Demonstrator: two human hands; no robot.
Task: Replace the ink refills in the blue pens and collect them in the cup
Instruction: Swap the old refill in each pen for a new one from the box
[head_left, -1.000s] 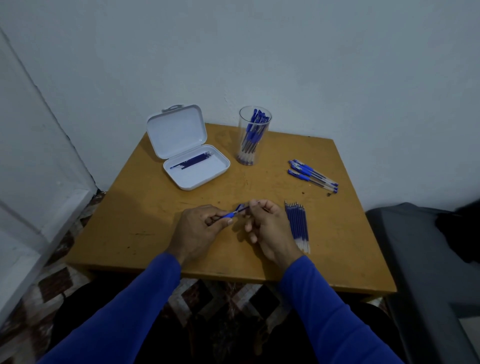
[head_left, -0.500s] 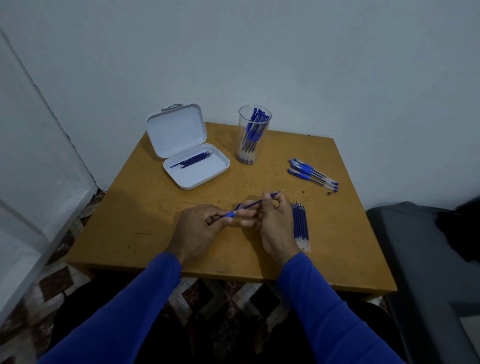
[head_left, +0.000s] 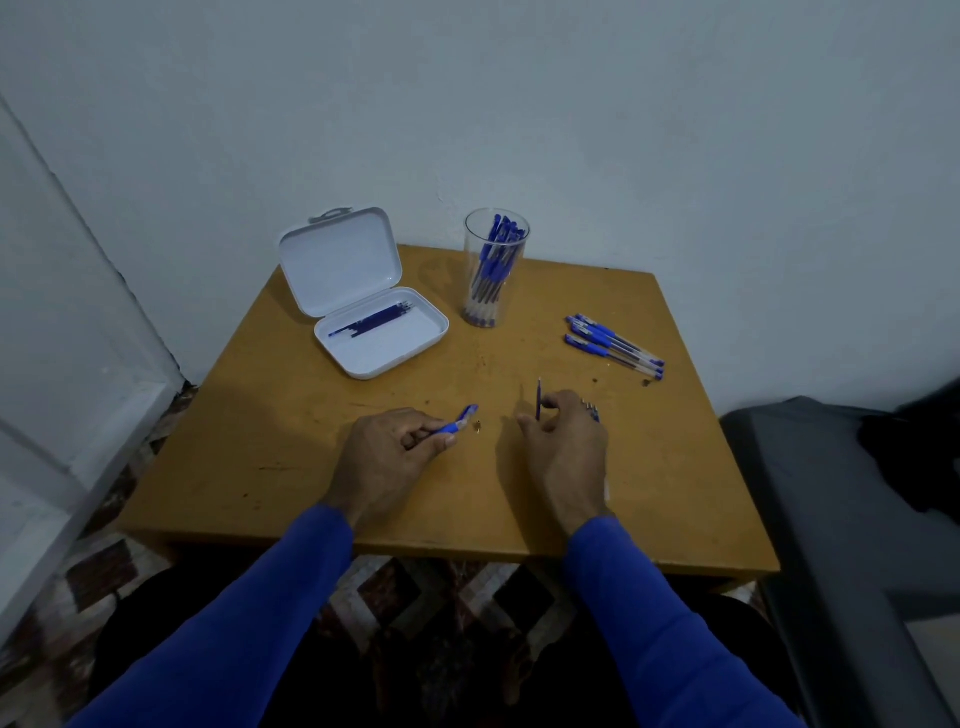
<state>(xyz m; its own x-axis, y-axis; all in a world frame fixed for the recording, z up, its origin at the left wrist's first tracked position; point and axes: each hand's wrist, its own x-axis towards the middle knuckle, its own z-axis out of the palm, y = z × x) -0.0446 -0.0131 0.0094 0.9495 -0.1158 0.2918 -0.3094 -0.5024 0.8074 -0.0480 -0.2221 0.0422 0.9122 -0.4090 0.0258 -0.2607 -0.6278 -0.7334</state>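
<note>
My left hand grips a blue pen barrel near the middle of the wooden table. A thin blue ink refill stands nearly upright, pinched by my right hand, apart from the barrel. A small metal pen tip lies on the table between the hands. A clear cup at the back holds several blue pens. Loose blue pens lie at the right. Spare refills show just past my right hand, mostly hidden by it.
An open white case at the back left holds several dark refills. A white wall stands behind the table. A grey seat is at the right, and a patterned floor shows below the table's front edge.
The refill has come out of the barrel. My right hand moved right with it and turned it upright, while my left hand kept the barrel. A small tip now lies between them.
</note>
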